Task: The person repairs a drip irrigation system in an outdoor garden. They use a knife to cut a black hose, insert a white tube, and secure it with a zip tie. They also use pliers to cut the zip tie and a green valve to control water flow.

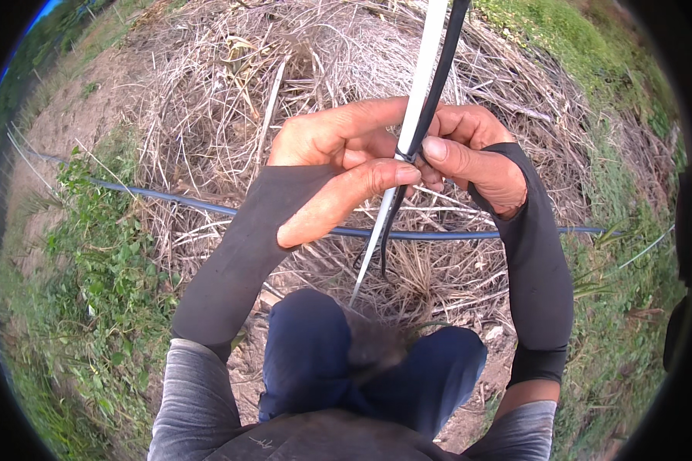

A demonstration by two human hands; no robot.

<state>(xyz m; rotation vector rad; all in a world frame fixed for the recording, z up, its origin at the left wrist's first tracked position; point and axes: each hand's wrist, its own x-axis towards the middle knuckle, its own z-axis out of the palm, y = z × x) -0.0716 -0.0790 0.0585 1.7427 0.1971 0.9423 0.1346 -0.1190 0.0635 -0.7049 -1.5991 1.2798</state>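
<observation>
Counting: one white strip (417, 92) and one black cord (438, 84), pinched together at chest height. Left hand (338, 165) and right hand (469, 154) are closed on both, thumbs meeting. One blue hose (207, 206) is laid across dry grass (231, 100) outdoors.

- The left hand (338, 165) and the right hand (473, 154) meet, each grip pinching a white strip (415, 107) and a thin black cord (438, 84).
- A dark hose (207, 206) runs across dry straw (231, 100) on the ground beneath.
</observation>
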